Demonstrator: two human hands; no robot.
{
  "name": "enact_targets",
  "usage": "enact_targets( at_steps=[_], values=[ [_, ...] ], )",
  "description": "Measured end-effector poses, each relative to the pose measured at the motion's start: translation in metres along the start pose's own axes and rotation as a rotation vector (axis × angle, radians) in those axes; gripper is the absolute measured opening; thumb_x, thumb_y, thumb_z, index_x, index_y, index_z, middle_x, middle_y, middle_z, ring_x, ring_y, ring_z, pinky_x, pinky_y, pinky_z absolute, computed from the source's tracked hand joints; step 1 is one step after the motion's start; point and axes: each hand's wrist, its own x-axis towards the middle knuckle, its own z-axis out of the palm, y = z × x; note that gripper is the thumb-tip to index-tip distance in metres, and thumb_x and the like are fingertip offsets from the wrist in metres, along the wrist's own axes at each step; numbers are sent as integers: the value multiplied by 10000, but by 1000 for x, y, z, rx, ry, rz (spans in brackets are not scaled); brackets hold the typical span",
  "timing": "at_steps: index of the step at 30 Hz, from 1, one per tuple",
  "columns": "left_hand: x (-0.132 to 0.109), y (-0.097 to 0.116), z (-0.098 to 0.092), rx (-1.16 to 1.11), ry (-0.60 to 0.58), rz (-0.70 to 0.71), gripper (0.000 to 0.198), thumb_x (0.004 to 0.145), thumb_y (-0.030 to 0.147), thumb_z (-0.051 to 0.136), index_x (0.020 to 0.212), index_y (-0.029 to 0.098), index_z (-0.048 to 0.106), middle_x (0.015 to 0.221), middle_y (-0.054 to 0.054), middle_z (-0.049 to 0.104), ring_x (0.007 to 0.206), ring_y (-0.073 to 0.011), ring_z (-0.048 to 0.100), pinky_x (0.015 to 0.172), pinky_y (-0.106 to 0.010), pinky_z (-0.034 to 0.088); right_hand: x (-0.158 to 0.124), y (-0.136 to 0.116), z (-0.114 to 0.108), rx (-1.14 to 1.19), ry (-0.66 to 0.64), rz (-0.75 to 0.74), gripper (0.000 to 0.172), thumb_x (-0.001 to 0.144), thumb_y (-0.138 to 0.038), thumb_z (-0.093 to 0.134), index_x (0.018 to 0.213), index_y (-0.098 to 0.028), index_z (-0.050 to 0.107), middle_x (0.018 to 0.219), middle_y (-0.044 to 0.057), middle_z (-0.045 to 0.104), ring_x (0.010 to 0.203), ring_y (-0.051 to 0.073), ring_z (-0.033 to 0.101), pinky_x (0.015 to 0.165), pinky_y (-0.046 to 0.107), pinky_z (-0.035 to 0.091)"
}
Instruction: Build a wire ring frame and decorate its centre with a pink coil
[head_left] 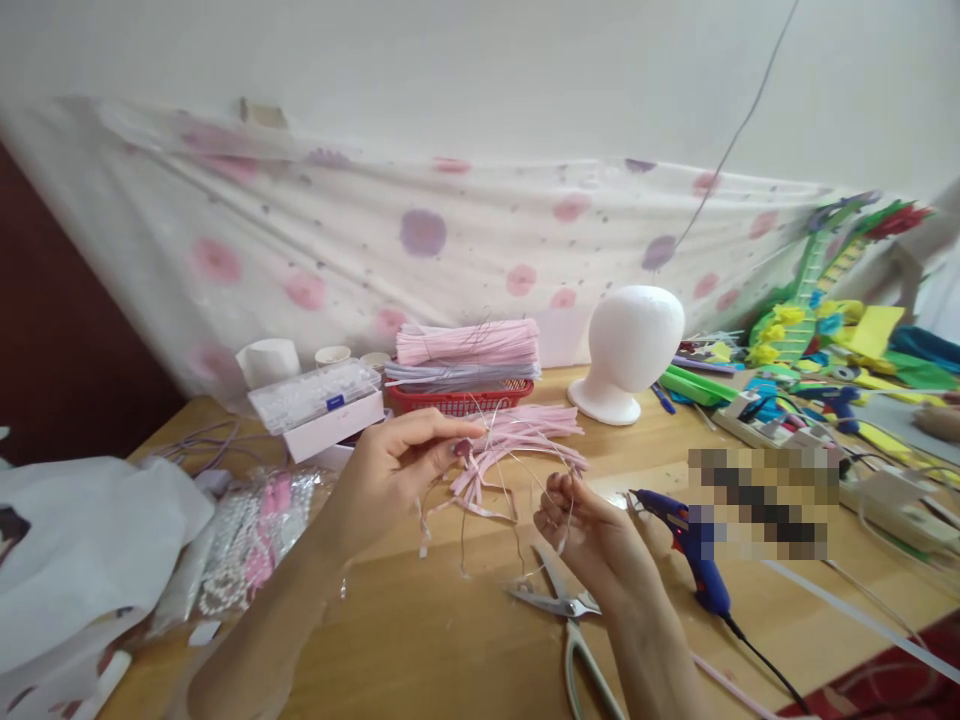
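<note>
My left hand (pixel 401 465) pinches a thin wire (pixel 487 435) between thumb and fingertips, just above a loose pile of pink paper strips (pixel 517 440) on the wooden table (pixel 450 650). My right hand (pixel 585 525) is closed around the other part of the same bent wire, its fingers curled. The wire loops (pixel 517 500) hang between both hands. Silver scissors (pixel 570 620) lie open on the table right under my right wrist.
A blue glue gun (pixel 694 550) with a black cord lies to the right. A red basket (pixel 457 398) with stacked pink strips and a white foam head (pixel 630 350) stand behind. Bead packets (pixel 247 540) and a white bag (pixel 75 550) are left; colourful foam crafts (pixel 817 340) fill the right.
</note>
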Motion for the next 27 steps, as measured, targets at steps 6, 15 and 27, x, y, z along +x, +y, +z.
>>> enact_targets(
  at_steps=[6,15,27],
  values=[
    [-2,-1,0,-35,-50,-53,363,974,324,534,1218,139,731,581,49,491,472,-83,401,423,-218,317,-1,-1,1,-29,11,11,350,501,-267,990,669,-175,697,723,-39,630,579,64,495,579,204,493],
    [0,-12,-2,-69,-111,-53,397,976,321,536,1298,150,692,757,-23,713,467,-64,451,410,-177,387,-3,-3,6,-83,58,-58,377,444,-292,1008,664,-182,722,751,-16,650,630,84,517,602,219,482],
    [13,-48,-5,-219,158,-125,305,747,508,836,892,239,829,686,2,712,612,-100,588,550,-164,464,-16,3,28,-185,153,-340,385,432,-463,999,650,-233,781,692,-8,695,692,129,538,712,263,440]
  ],
)
